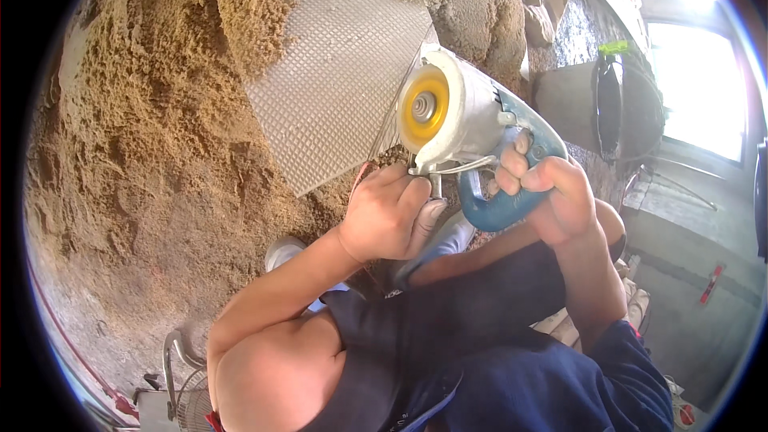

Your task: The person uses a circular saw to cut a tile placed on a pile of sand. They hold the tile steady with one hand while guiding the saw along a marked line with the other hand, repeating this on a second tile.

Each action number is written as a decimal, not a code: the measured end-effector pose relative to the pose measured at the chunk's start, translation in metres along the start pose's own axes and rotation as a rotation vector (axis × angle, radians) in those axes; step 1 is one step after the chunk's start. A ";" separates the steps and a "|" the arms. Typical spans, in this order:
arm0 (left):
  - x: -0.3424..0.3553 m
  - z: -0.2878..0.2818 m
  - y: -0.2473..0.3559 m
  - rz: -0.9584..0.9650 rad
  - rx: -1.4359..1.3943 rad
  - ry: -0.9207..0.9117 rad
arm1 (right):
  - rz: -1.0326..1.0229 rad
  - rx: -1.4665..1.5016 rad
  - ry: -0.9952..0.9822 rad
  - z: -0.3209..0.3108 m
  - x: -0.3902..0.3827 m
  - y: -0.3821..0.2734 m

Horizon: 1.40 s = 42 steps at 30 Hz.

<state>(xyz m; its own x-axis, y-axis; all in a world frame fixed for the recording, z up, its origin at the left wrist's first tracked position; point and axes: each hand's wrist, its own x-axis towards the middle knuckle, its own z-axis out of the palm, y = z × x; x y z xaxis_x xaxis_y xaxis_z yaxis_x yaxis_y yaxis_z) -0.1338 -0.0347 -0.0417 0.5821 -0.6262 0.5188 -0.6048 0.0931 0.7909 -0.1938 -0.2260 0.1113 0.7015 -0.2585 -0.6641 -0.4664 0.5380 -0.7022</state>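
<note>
Head view: you hold the power saw (478, 112) at the tile's (344, 64) right edge, your right hand (554, 192) wrapped round its blue handle (498, 212), probably for control. Your left hand (390, 212) curls near the tile's lower corner, perhaps steadying; its exact grip cannot be told. Sand (136, 136) beside the tile likely supports it.

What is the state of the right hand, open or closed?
The right hand is closed: its fingers curl around the blue handle.
</note>
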 end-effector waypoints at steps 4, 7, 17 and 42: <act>0.003 0.003 -0.001 0.001 -0.070 0.004 | 0.003 0.018 0.002 -0.002 -0.002 0.001; 0.004 0.009 -0.002 0.014 -0.104 0.017 | -0.010 0.023 0.015 -0.008 -0.005 0.003; 0.003 0.000 -0.003 -0.007 -0.032 0.039 | -0.025 0.028 -0.037 0.001 -0.002 0.001; 0.011 -0.003 -0.005 -0.037 -0.063 0.023 | 0.004 0.078 -0.008 0.002 0.003 -0.001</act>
<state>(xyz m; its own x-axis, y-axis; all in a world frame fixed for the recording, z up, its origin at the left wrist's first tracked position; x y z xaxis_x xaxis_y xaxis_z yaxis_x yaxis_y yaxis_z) -0.1229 -0.0396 -0.0394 0.6164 -0.6121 0.4953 -0.5473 0.1191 0.8284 -0.1900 -0.2253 0.1102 0.7039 -0.2498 -0.6649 -0.4265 0.5999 -0.6769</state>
